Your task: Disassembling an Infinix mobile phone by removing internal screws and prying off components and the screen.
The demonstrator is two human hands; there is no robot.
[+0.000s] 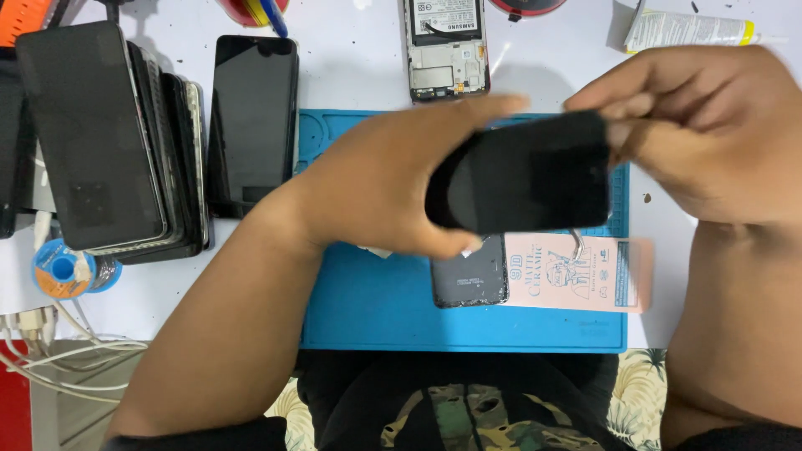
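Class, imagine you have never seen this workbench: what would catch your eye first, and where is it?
First, the two hands at centre: the left hand and right hand hold a black phone panel between them above the blue work mat. Next, the stack of dark phones at the left edge of the table. Then the opened phone with its insides showing at the top, and a pink packet on the mat under the hands.

A stack of dark phone screens [109, 142] lies left on the white table [351, 67], beside a single black phone [253, 117], an opened phone frame [445, 46], a white glue tube [689, 29], and a blue solder spool [60, 269].
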